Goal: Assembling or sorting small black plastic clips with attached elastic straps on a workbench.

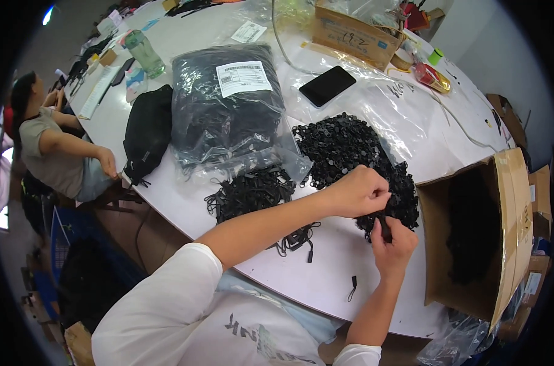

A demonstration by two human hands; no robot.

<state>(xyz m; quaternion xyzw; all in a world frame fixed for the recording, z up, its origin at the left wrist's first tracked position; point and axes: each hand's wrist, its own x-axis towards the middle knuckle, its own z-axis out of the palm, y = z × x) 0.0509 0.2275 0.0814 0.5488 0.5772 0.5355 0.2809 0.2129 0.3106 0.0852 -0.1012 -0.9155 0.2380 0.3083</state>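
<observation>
My left hand (361, 193) is closed in a pinch above the right part of a heap of small black plastic pieces (338, 146). Just below it, my right hand (396, 245) is closed too, thumb and fingers together near a small dark piece that I cannot make out. The fingers of both hands almost meet over the heap's near edge. Under and beyond my left forearm lies a tangled pile of black looped cord pulls (252, 194). One single cord pull (353, 288) rests on the white table (301, 280), left of my right forearm.
An open cardboard box (435, 244) with black contents stands at the right edge. Behind the piles are a filled clear plastic bag (228, 110), a black phone (327, 86) and another carton (353, 36). A black pouch (148, 131) lies left; a co-worker (63, 140) sits beyond it.
</observation>
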